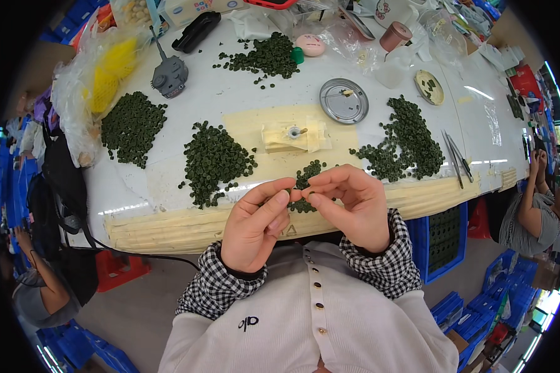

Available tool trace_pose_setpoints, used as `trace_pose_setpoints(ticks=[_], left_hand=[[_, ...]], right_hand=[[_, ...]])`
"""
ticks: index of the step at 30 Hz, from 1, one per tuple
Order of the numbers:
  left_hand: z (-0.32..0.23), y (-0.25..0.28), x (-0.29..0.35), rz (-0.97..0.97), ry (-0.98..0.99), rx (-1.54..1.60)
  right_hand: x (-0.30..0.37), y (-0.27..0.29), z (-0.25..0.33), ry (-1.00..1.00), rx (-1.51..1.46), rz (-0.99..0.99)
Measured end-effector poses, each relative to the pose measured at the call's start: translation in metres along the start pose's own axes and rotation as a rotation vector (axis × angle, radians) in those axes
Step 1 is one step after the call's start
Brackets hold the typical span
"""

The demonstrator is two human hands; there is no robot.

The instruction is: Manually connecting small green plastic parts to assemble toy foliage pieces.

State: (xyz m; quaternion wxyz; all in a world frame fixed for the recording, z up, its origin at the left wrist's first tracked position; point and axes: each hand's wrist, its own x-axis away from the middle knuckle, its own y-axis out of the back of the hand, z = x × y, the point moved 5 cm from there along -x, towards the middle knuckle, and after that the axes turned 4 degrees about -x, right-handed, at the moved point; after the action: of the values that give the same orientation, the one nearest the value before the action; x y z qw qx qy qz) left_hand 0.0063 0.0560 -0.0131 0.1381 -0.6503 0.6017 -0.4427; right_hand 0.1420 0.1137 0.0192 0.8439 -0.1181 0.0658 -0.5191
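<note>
Left hand (255, 227) and right hand (354, 208) meet at front edge of worktop (199, 87), fingers (282, 198) pinched together; cannot tell on what. Small pile (312, 170) of green parts just behind, likely for short reach. Block (281, 138) taped near middle, probably against slipping.

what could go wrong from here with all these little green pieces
The left hand and right hand meet nearly fingertip to fingertip; anything pinched there might drop into the small dark green pile below. The left hand might also brush the larger dark green pile nearby, perhaps scattering pieces over the taped table edge.
</note>
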Motion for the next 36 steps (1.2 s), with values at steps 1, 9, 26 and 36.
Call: trace_pose_setpoints(ticks=[1,9,26,36], left_hand=[[0.000,0.000,0.000,-0.002,0.001,0.003],[0.000,-0.001,0.001,0.017,-0.021,-0.018],[0.001,-0.001,0.005,0.020,-0.057,-0.077],[0.000,0.000,0.005,-0.026,-0.122,-0.171]], right_hand=[[0.000,0.000,0.000,-0.019,-0.002,-0.007],[0.001,0.002,0.007,0.032,0.177,0.034],[0.003,-0.008,0.017,0.247,0.398,0.005],[0.004,-0.011,0.019,0.263,0.452,0.028]])
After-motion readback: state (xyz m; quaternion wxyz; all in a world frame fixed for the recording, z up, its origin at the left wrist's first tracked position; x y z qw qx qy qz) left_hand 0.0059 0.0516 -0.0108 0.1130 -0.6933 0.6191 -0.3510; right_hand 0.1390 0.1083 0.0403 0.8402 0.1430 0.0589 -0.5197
